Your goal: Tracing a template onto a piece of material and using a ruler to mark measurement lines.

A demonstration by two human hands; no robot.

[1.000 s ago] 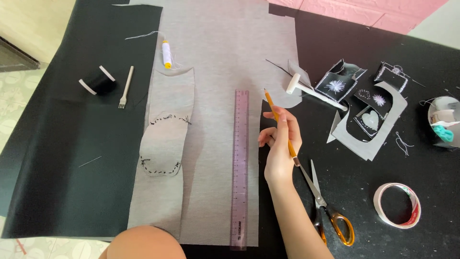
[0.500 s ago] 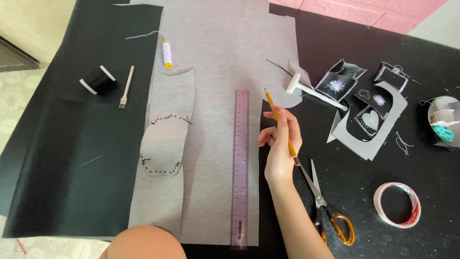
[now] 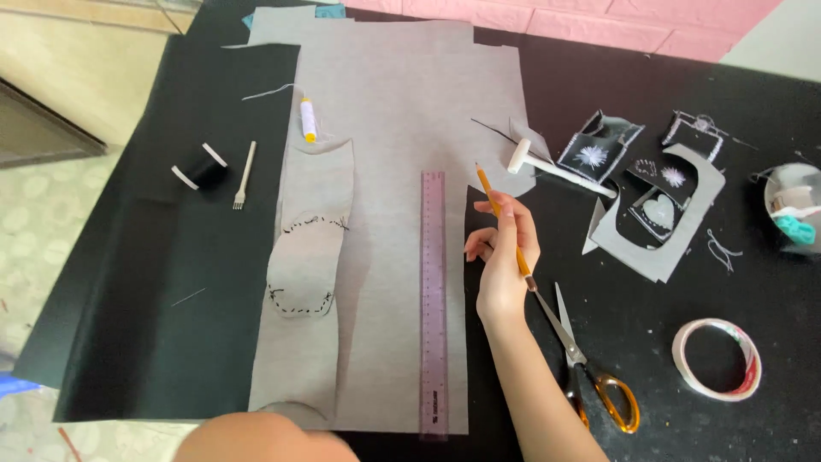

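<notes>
My right hand (image 3: 500, 257) holds a yellow pencil (image 3: 493, 204), tip pointing up and away, just off the right edge of a large grey felt sheet (image 3: 402, 111). A translucent purple ruler (image 3: 434, 299) lies lengthwise on the felt, a little left of that hand. Further left on the felt rests a smaller grey piece with dark stitching (image 3: 301, 261). My left hand is not in view; only a bare arm or knee (image 3: 248, 438) shows at the bottom edge.
Orange-handled scissors (image 3: 590, 368) lie right of my wrist. A small white mallet (image 3: 547, 164), cut felt pieces (image 3: 658, 214), a tape roll (image 3: 717, 359) and a round container (image 3: 795, 205) sit at the right. Yellow thread spool (image 3: 308, 120), black spool (image 3: 201, 167) and pronged tool (image 3: 245, 175) at left.
</notes>
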